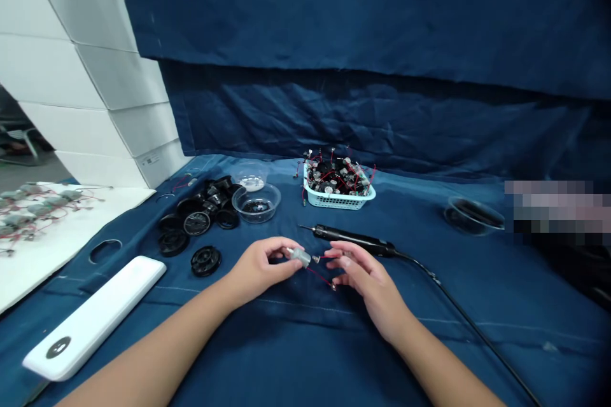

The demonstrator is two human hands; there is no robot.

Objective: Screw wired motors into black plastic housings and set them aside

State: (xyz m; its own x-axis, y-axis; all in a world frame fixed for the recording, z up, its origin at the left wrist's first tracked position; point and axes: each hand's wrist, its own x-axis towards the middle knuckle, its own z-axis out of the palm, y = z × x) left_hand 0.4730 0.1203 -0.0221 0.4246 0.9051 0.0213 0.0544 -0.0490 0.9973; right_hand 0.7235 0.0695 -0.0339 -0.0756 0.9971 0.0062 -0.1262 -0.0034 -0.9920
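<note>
Left hand [258, 270] is closed, fingertips pinching a small silver DC motor [300, 257] at mid-surface near the front edge. Right hand [367, 286] is half curled at the motor's far end, by the thin red leads [321, 276]; can't tell if it's gripping them. Motor should be light and stiff, but the smooth can may slip, so hold the body, not the leads, which look fragile at the terminals. Near left edge: white plastic bar [93, 318]. Just past the hands: corded black pen-style power tool [353, 240]. Further left: black round plastic parts [205, 261] and clear plastic bowl [255, 202]. Far edge: blue plastic basket [337, 197] heaped with wired motors. Far right: another clear bowl [472, 216]. Off the left edge: white board [57, 254] with more wired motors [35, 213].
</note>
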